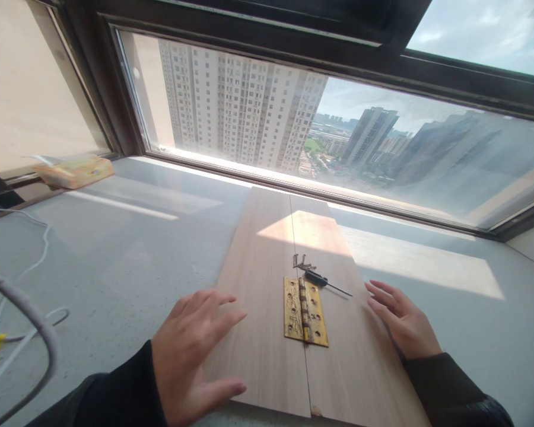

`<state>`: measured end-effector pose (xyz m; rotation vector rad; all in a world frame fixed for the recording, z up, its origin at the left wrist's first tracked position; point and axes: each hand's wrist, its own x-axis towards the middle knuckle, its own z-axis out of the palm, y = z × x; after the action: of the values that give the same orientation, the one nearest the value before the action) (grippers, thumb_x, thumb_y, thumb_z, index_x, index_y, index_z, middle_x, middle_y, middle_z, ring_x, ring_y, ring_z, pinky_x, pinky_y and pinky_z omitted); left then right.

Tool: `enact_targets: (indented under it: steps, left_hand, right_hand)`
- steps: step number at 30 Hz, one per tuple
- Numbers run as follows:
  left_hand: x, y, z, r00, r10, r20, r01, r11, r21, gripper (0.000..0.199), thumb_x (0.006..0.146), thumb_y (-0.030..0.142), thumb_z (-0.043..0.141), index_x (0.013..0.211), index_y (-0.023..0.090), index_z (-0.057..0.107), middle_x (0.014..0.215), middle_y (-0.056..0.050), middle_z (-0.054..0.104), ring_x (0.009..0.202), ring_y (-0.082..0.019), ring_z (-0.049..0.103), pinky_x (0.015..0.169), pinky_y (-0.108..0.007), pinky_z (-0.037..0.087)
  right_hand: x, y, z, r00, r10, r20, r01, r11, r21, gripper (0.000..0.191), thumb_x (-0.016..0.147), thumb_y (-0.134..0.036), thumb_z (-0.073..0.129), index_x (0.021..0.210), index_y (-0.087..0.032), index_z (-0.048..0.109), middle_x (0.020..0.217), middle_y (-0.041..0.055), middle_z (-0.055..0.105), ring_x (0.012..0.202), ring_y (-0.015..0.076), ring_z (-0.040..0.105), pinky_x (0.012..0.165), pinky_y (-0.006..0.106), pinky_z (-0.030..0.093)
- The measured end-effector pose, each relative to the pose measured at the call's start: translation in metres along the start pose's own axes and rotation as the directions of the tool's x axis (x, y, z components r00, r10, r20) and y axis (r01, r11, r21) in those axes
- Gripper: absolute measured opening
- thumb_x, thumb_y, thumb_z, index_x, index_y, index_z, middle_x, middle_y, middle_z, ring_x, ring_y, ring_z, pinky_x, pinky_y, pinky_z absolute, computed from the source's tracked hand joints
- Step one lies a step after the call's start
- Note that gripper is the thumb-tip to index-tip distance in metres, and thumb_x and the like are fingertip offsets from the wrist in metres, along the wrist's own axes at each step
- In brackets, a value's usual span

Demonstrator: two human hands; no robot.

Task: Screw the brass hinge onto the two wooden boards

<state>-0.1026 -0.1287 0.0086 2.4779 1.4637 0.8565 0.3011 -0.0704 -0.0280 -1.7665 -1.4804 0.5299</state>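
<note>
Two pale wooden boards, a left board and a right board, lie side by side with a thin seam between them. A worn brass hinge rests open and flat across the seam. Just beyond it are a black-handled screwdriver and a small pile of screws. Over the left board's outer edge is my left hand, fingers and thumb spread, holding nothing. My right hand is at the right board's outer edge, fingers extended; whether it touches the wood I cannot tell.
The boards lie on a pale, glossy sill below a dark-framed window. White cable and a thicker grey cable curl at the left. A tissue pack stands in the far left corner.
</note>
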Motion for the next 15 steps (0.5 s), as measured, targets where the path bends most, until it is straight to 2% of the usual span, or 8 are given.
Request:
enact_targets:
  steps: [2,4,7,9,11,15]
  left_hand:
    - [-0.014,0.002,0.002,0.999,0.008,-0.037,-0.006,0.998,0.057,0.077,0.054,0.066,0.066,0.122,0.033,0.050,0.129,-0.005,0.052,0.117,-0.033,0.043,0.096,-0.048,0.028]
    - [-0.025,-0.004,0.005,0.998,0.011,-0.058,-0.005,0.995,0.102,0.086,0.055,0.077,0.056,0.129,0.036,0.043,0.133,-0.004,0.050,0.120,-0.031,0.041,0.098,-0.046,0.025]
    - [-0.037,-0.023,0.006,1.000,-0.016,-0.024,0.020,0.987,0.162,0.083,0.059,0.074,0.055,0.131,0.037,0.040,0.136,-0.001,0.047,0.123,-0.029,0.040,0.100,-0.041,0.022]
    - [-0.042,-0.039,0.004,1.000,-0.004,-0.013,0.007,0.975,0.222,0.083,0.060,0.072,0.057,0.133,0.038,0.038,0.142,0.000,0.040,0.128,-0.030,0.034,0.105,-0.044,0.016]
    - [-0.047,-0.054,0.000,1.000,-0.011,-0.014,0.015,0.961,0.275,0.077,0.068,0.066,0.054,0.136,0.037,0.033,0.145,0.000,0.036,0.131,-0.029,0.031,0.107,-0.044,0.013]
    - [-0.057,-0.076,-0.010,0.997,-0.065,-0.028,0.071,0.945,0.318,0.069,0.071,0.065,0.051,0.133,0.038,0.040,0.143,0.000,0.040,0.130,-0.029,0.034,0.107,-0.045,0.017]
  right_hand:
    - [-0.002,-0.008,0.008,1.000,-0.020,0.017,0.020,1.000,-0.001,0.050,0.069,-0.045,0.063,0.111,-0.018,0.057,0.112,0.0134,0.067,0.093,0.0257,0.066,0.074,0.034,0.055]
    - [-0.005,-0.019,0.019,0.998,-0.050,0.043,0.051,0.999,-0.007,0.045,0.069,-0.041,0.062,0.108,-0.019,0.059,0.110,0.0124,0.067,0.092,0.0247,0.065,0.071,0.034,0.054]
    - [-0.008,-0.042,0.045,0.993,-0.099,0.069,0.101,0.994,-0.033,0.040,0.073,-0.037,0.058,0.109,-0.021,0.058,0.107,0.0096,0.068,0.097,0.0244,0.063,0.074,0.035,0.050]
    - [-0.007,-0.058,0.064,0.987,-0.125,0.100,0.131,0.990,-0.049,0.039,0.074,-0.035,0.057,0.111,-0.022,0.057,0.106,0.0076,0.068,0.098,0.0235,0.062,0.076,0.035,0.049]
    - [-0.002,-0.073,0.082,0.981,-0.149,0.126,0.158,0.985,-0.065,0.038,0.074,-0.034,0.056,0.111,-0.023,0.057,0.106,0.0068,0.068,0.096,0.0232,0.062,0.078,0.037,0.047]
    - [0.010,-0.102,0.111,0.963,-0.195,0.186,0.215,0.972,-0.094,0.038,0.074,-0.028,0.056,0.112,-0.022,0.057,0.104,0.0072,0.068,0.087,0.0216,0.061,0.078,0.039,0.047]
